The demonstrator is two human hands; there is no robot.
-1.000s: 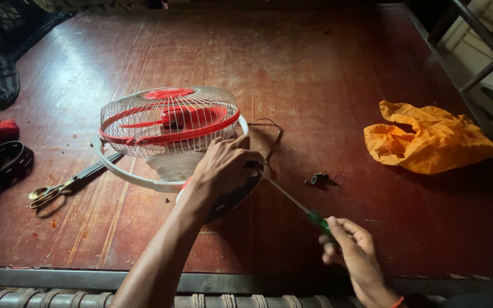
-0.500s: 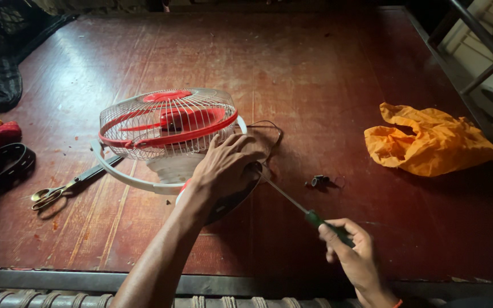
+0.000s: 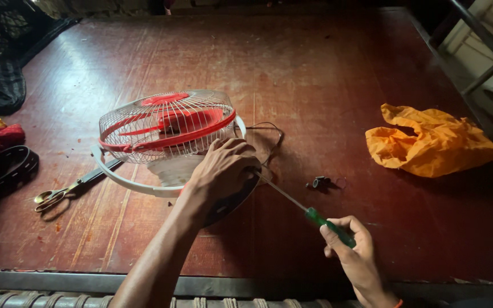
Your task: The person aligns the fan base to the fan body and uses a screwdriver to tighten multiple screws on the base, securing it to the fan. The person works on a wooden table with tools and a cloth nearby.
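A small table fan (image 3: pixel 164 128) with a white wire cage, red blades and a white ring stand lies on its back on the reddish wooden table (image 3: pixel 326 74). My left hand (image 3: pixel 221 171) rests over the fan's rear housing and grips it. My right hand (image 3: pixel 355 254) holds a green-handled screwdriver (image 3: pixel 309 214), whose metal shaft points up-left, its tip hidden under my left fingers at the fan's back. A thin cable (image 3: pixel 269 128) loops out beside the fan.
An orange plastic bag (image 3: pixel 432 142) lies crumpled at the right. A small dark part (image 3: pixel 319 182) sits between bag and fan. Scissors (image 3: pixel 67 188) lie left of the fan. Dark cloth, red fabric and a black strap (image 3: pixel 12 168) crowd the left edge.
My right hand has slid slightly right and down along the screwdriver. The left hand stays on the fan's back, and the fan has barely shifted.
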